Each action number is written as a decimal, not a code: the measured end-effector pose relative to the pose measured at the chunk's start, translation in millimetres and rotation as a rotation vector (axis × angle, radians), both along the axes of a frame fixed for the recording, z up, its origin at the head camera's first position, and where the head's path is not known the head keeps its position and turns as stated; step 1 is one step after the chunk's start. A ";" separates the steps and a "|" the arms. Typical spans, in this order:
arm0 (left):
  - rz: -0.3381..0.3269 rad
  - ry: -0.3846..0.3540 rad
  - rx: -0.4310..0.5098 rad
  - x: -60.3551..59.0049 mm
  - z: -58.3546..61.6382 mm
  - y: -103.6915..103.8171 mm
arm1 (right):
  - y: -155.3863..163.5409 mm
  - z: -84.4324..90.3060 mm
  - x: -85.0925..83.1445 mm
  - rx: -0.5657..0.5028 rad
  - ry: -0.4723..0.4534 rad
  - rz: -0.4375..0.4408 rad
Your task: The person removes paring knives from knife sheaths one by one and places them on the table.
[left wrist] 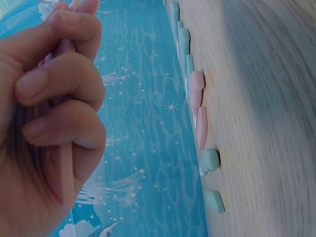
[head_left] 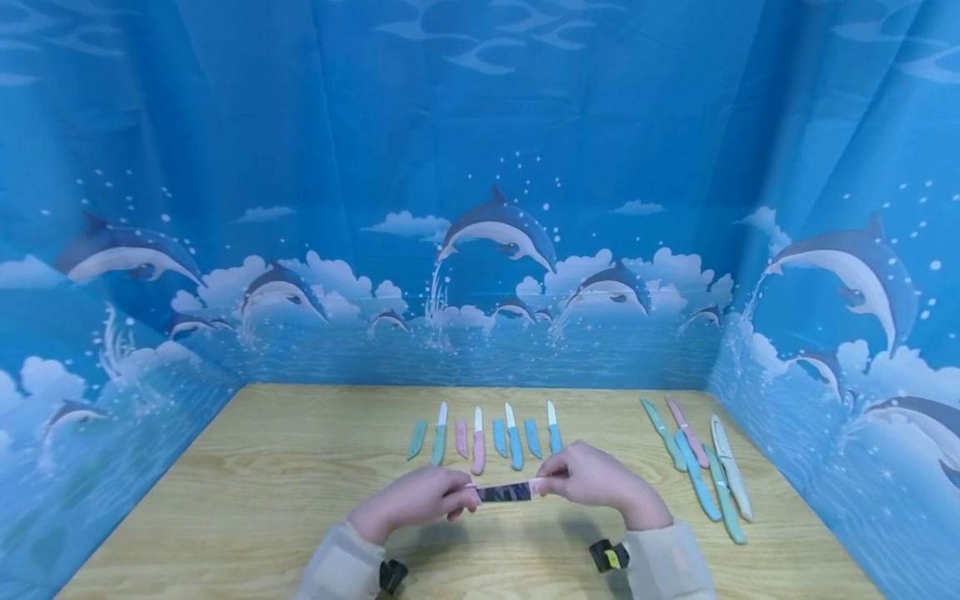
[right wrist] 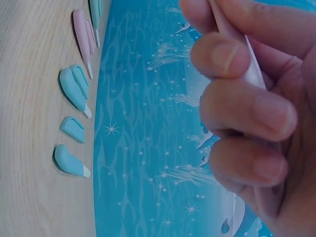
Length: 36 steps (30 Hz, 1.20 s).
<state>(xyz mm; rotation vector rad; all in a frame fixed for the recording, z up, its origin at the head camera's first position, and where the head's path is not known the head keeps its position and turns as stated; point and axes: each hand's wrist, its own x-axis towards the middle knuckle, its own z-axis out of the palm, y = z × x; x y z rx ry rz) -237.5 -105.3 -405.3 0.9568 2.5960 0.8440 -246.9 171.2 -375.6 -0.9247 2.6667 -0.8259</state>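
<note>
Both hands hold a pink knife level between them, low over the table. Its dark, shiny blade spans the gap between the hands, with pink showing at each end. My left hand grips the left end; in the left wrist view a pink strip lies along the palm under curled fingers. My right hand pinches the right end, and a pale pink piece runs through its curled fingers in the right wrist view. I cannot tell which end is the handle.
Beyond the hands stands a row of bare knives and sheaths: green knife, pink knife, blue knife, another blue knife. At right lie several more knives, including a white knife. A blue dolphin curtain surrounds the wooden table.
</note>
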 end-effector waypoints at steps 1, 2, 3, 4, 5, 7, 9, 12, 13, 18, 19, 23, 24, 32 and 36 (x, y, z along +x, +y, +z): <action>0.001 -0.002 0.003 -0.3 -0.3 -0.2 | 0.1 0.0 -0.3 0.000 -0.003 0.000; 0.004 -0.003 0.005 -0.4 -0.6 -0.5 | 0.1 0.1 -0.5 -0.002 -0.007 -0.001; 0.007 -0.006 0.007 -0.6 -0.9 -0.9 | 0.3 0.3 -0.5 -0.002 -0.011 -0.002; 0.009 -0.009 0.009 -0.8 -1.1 -1.2 | 0.5 0.5 -0.5 -0.003 -0.015 -0.003; 0.012 -0.011 0.012 -1.0 -1.2 -1.6 | 0.7 0.9 -0.5 -0.004 -0.019 -0.004; 0.013 -0.009 0.013 -1.5 -1.4 -2.6 | 0.9 1.8 -0.2 -0.005 -0.024 -0.004; 0.010 -0.003 0.012 -2.0 -1.5 -3.6 | 1.0 2.7 -0.1 -0.007 -0.028 -0.004; 0.003 0.016 0.008 -2.6 -1.5 -4.6 | 1.6 3.8 0.1 -0.012 -0.036 -0.001; 0.001 0.022 0.005 -2.9 -1.5 -4.9 | 1.9 3.9 0.1 -0.014 -0.038 0.000; 0.000 0.028 0.002 -3.7 -1.0 -5.9 | 3.3 3.8 -0.7 -0.026 -0.048 0.008; -0.001 0.028 0.001 -3.7 -0.9 -6.0 | 3.5 3.6 -0.9 -0.027 -0.047 0.010; -0.003 0.019 0.001 -3.2 -0.4 -6.0 | 4.0 2.7 -1.5 -0.024 -0.048 0.012; -0.002 0.015 -0.001 -3.1 -0.5 -5.6 | 4.1 2.5 -1.8 -0.023 -0.049 0.012; -0.001 -0.015 0.006 -3.0 -3.0 -4.2 | 6.0 1.4 -2.3 -0.024 -0.062 0.011; 0.010 -0.014 0.003 -3.6 -3.4 -5.2 | 6.5 2.6 -2.1 -0.031 -0.070 0.007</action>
